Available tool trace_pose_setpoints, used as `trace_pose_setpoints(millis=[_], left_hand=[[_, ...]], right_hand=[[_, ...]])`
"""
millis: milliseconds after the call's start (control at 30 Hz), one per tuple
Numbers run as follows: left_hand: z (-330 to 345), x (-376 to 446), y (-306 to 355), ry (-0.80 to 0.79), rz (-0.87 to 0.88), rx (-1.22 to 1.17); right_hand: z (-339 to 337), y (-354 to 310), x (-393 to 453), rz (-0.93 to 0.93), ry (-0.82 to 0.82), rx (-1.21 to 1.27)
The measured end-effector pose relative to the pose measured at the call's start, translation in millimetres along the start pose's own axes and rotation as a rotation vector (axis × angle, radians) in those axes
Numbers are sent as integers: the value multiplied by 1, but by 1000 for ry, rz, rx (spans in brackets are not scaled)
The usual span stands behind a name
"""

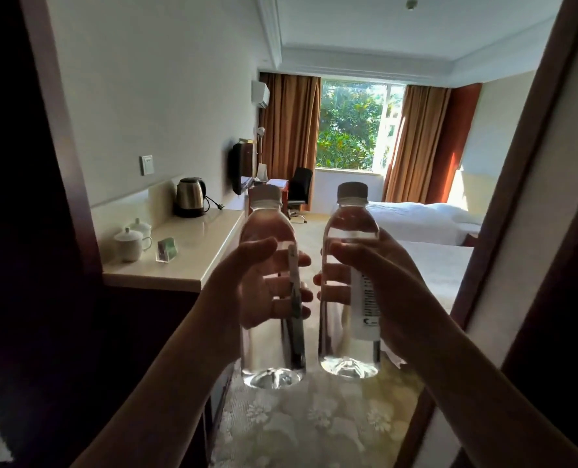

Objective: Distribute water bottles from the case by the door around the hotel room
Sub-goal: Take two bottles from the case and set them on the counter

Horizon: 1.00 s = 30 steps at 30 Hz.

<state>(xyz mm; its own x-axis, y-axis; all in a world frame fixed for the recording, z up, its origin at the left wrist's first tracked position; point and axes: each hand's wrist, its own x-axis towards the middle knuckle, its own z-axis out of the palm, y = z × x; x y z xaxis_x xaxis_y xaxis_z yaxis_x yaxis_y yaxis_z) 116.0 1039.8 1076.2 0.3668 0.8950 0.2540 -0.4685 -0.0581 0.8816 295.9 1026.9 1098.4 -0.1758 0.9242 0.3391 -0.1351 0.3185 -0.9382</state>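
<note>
On the left a pale worktop runs along the wall. A steel kettle stands at its far end, its cord trailing to the right. Nearer sit two white lidded cups, touching or nearly so, with a small card in a clear stand just to their right. A wall switch is mounted above. Farther along the left wall hangs a flat television, and beyond it stands a black office chair. Brown curtains frame the far window, with green foliage outside. On the right are two white beds. Pale floral carpet covers the near floor.
</note>
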Motion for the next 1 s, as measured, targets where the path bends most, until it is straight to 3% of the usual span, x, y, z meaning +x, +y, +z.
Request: trace_pose_setpoints(millis=[367, 633, 1000], left_hand=[[-95, 189, -17, 162, 60, 58], [-186, 311, -38, 377, 158, 327], [-327, 535, -56, 381, 162, 341]], right_hand=[[-53, 78, 220, 30, -72, 71], [-65, 172, 376, 53, -91, 117], [-112, 284, 595, 159, 49, 60]])
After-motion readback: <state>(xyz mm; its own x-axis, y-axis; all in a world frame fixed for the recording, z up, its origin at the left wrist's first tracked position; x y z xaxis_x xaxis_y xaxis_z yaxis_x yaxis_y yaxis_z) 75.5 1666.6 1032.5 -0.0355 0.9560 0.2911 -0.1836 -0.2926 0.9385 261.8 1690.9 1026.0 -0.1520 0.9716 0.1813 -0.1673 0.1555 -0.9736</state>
